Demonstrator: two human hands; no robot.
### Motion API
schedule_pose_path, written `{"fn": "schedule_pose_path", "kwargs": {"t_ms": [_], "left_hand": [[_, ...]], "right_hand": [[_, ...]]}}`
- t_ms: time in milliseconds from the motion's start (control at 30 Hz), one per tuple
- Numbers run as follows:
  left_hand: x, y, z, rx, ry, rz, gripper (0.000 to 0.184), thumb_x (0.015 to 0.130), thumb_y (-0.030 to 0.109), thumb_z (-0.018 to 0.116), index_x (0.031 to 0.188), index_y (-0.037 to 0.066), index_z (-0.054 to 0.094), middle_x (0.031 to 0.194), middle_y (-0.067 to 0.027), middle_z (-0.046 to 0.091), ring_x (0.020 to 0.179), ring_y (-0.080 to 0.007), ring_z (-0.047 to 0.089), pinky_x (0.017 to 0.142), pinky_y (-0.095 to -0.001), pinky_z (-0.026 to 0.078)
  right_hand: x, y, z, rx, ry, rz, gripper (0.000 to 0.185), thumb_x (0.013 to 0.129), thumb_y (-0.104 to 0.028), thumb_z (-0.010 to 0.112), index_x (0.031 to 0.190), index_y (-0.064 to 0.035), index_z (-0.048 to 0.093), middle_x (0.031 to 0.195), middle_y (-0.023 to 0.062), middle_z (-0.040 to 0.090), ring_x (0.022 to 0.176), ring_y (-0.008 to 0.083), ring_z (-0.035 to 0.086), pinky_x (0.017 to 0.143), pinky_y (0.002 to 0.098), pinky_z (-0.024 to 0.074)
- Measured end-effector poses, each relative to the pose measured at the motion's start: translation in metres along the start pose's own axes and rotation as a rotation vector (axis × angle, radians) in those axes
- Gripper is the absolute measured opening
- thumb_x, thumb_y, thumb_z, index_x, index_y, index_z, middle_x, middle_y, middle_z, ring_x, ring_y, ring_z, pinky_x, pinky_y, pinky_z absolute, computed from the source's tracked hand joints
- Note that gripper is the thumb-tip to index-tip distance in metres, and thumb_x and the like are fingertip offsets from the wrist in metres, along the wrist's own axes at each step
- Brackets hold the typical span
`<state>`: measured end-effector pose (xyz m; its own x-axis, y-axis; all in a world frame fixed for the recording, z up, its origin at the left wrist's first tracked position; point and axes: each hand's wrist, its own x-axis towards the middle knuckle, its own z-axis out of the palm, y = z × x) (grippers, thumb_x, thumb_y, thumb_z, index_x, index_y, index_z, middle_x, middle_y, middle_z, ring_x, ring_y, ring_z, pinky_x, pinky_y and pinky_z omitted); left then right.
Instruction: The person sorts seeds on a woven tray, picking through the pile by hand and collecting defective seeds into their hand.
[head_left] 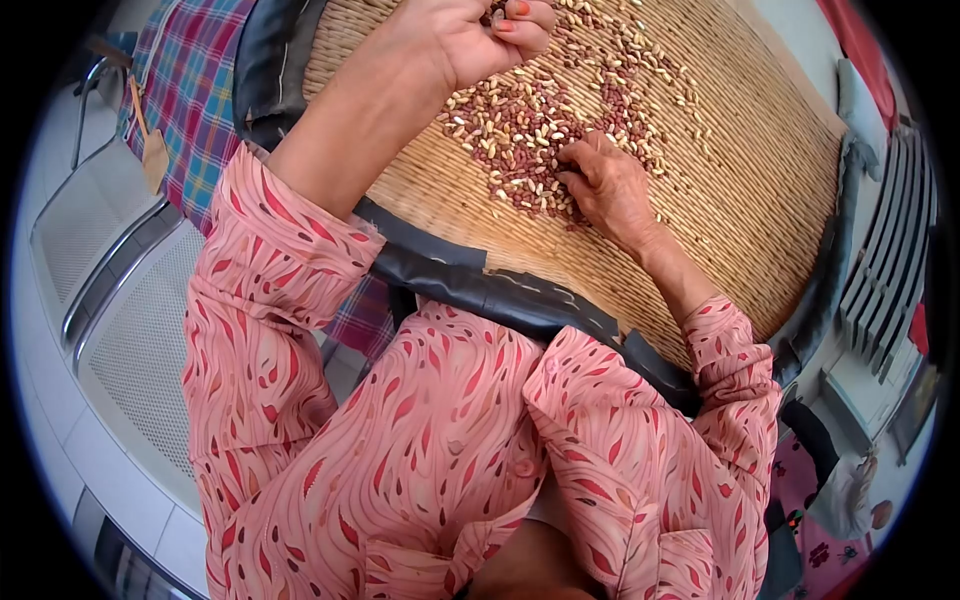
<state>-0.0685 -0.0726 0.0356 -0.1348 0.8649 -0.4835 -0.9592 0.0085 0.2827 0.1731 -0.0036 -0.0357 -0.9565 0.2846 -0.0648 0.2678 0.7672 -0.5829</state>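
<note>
A loose spread of peanuts [520, 130], some dark red and some pale cream, lies on a round woven tray [760, 170] with a black rim. My left hand [495, 40] is closed above the far-left part of the spread, at the top edge of the view; a bit of dark red shows between its fingers, which are partly cut off. Lower down and to the right, my right hand [605, 185] has its fingers curled and pinched together among the peanuts. What its fingertips hold is mostly hidden.
Metal perforated seats [140, 350] stand on the left beside a plaid cloth [190, 90]. A wooden-handled flat tool [153, 155] hangs there. Grey slatted racks [885, 260] are on the right. The tray's rim [480, 290] sits close against the pink patterned shirt.
</note>
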Motion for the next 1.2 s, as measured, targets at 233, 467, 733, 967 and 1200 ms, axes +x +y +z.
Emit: {"fn": "schedule_pose_path", "kwargs": {"t_ms": [233,467,733,967,1200], "left_hand": [[-0.001,0.0,0.003,-0.004,-0.02,-0.012,0.028,0.104,0.027,0.044,0.081,0.011,0.044,0.061,0.0018,0.036,0.047,-0.0094,0.032,0.037,-0.0213,0.025],[0.009,-0.01,-0.011,0.026,0.027,-0.052,0.027,0.101,0.026,0.048,0.079,0.01,0.048,0.061,0.001,0.041,0.047,-0.0096,0.036,0.037,-0.0212,0.026],[0.009,-0.04,-0.014,0.282,0.171,-0.123,0.026,0.101,0.027,0.051,0.089,0.004,0.053,0.074,-0.0011,0.048,0.059,-0.0085,0.045,0.045,-0.0193,0.037],[-0.017,-0.071,0.03,0.425,0.283,-0.059,0.028,0.101,0.029,0.052,0.095,0.002,0.055,0.083,-0.0043,0.055,0.069,-0.0127,0.056,0.051,-0.0204,0.048],[0.015,-0.041,0.005,0.147,0.131,-0.166,0.028,0.1,0.025,0.048,0.078,0.009,0.051,0.064,-0.0024,0.05,0.051,-0.0118,0.043,0.04,-0.0229,0.031]], "right_hand": [[0.0,-0.001,0.0,-0.026,0.017,-0.029,0.012,0.084,-0.011,0.069,0.094,-0.0059,0.065,0.083,0.0084,0.057,0.072,0.0269,0.061,0.064,0.0378,0.0492],[0.004,0.007,-0.003,0.022,0.111,-0.042,0.007,0.086,-0.011,0.066,0.091,-0.0067,0.063,0.082,0.0111,0.056,0.07,0.0318,0.062,0.06,0.0421,0.0499],[0.03,0.0,-0.06,0.297,0.463,0.063,0.004,0.089,-0.004,0.067,0.093,-0.0036,0.065,0.076,0.0038,0.068,0.061,0.0082,0.059,0.051,0.0233,0.0479],[0.032,-0.041,-0.082,0.452,0.513,-0.165,0.012,0.09,-0.006,0.067,0.101,-0.0018,0.066,0.074,0.0021,0.065,0.058,0.0058,0.057,0.051,0.0211,0.047],[0.025,0.001,-0.045,0.271,0.367,-0.027,0.005,0.089,-0.006,0.066,0.094,-0.0046,0.066,0.078,0.0039,0.067,0.065,0.0106,0.061,0.052,0.0242,0.0513]]}}
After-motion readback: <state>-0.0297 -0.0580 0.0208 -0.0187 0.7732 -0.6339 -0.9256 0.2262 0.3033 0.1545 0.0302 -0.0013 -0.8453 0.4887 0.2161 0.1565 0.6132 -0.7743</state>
